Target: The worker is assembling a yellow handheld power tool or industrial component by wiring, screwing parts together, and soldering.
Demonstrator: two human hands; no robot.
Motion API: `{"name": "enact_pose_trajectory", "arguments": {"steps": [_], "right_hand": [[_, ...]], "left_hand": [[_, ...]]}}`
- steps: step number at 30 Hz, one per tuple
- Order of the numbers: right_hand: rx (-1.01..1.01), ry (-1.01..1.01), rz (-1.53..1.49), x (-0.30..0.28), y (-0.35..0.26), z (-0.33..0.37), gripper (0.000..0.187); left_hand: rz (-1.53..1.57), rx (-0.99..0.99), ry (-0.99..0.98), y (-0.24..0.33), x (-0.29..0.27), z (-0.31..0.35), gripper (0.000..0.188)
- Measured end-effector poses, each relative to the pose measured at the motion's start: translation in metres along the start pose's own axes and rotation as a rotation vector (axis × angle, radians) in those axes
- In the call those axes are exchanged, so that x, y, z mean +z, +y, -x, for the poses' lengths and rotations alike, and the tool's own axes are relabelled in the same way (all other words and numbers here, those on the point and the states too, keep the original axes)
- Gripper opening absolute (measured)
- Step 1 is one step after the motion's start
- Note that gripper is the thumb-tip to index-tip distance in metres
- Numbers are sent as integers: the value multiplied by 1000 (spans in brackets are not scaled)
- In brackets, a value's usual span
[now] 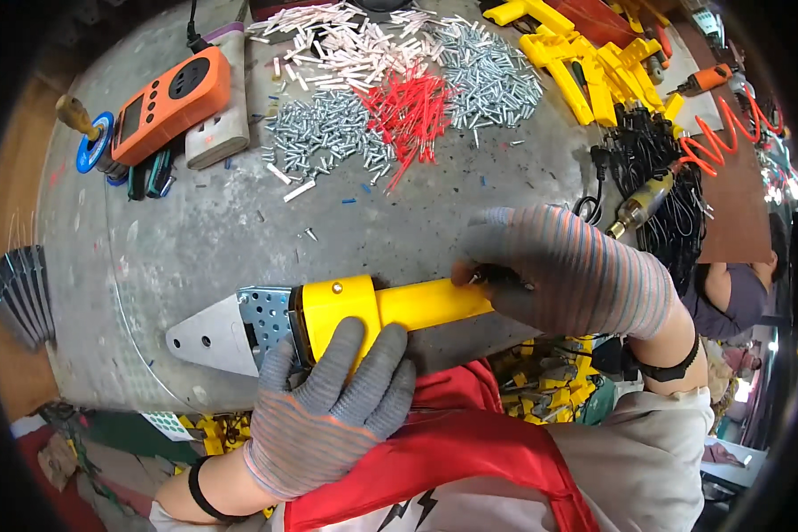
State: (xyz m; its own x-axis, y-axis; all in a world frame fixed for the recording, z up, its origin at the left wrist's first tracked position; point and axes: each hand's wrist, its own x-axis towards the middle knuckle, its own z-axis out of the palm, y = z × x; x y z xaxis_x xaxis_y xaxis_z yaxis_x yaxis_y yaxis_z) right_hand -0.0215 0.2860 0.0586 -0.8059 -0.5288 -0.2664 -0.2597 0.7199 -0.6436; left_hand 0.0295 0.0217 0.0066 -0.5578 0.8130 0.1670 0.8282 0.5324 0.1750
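A pipe welding iron lies across the near part of the grey workbench. Its flat pointed metal plate faces left, followed by a perforated metal guard and a yellow plastic body. My left hand, in a striped grey glove, holds the body from the near side, fingers laid over the yellow collar. At the right end of the handle, my gloved right hand is closed with curled fingers. Something small and dark shows by its fingertips; what it is stays hidden.
Farther back lie piles of screws, red sleeved wires and white tubes. An orange meter with a socket stands back left. Yellow handle shells, black cords and an electric screwdriver are at right.
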Motion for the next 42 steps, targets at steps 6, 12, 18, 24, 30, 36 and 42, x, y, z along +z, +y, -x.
{"name": "enact_pose_trajectory", "arguments": {"steps": [6,12,18,24,30,36,42], "right_hand": [[156,-9,-173,3,3,0,15],[312,-51,-116,4,-14,-1,20],[102,44,48,8,-10,8,22],[96,109,-26,8,-6,8,19],[-189,309,230,7,12,-55,14],[6,-24,794,13,-3,-115,17],[-190,365,355,-9,9,-99,16]], "left_hand": [[3,8,62,0,3,-2,26],[-13,16,77,0,5,-1,23],[-40,27,94,-2,7,1,25],[-28,1,60,-1,4,0,33],[284,-3,-31,-17,-26,-1,51],[118,38,-54,-67,-56,-25,29],[-157,260,-313,-108,-27,-86,21]]}}
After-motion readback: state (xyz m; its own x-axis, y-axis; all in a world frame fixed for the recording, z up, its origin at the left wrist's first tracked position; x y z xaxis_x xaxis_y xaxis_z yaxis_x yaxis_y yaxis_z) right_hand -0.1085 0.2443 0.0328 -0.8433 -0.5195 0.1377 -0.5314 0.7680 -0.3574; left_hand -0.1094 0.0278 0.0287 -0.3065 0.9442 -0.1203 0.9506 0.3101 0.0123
